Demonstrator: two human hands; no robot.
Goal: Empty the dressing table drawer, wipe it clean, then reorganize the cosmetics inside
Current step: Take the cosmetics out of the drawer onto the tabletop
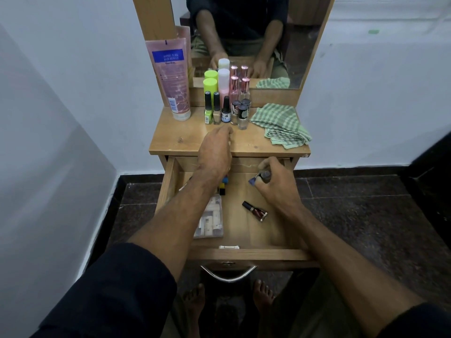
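The wooden drawer [253,256] of the dressing table is pulled out. My right hand [275,184] hovers over its back right and pinches a small nail polish bottle [262,178] with a dark cap. My left hand [216,152] reaches over the tabletop edge toward the row of nail polish bottles [225,109], fingers curled down; whether it holds anything is hidden. In the drawer lie a dark red nail polish bottle [255,211], a clear pouch of small tubes [211,219] and some small coloured items [223,185] partly under my left forearm.
On the tabletop [175,140] stand a pink lotion tube [172,79], green and white spray bottles [211,85], pink-capped perfume bottles [240,85] and a folded green checked cloth [280,124]. A mirror [244,32] rises behind. My bare feet [194,297] are below the drawer handle [228,274].
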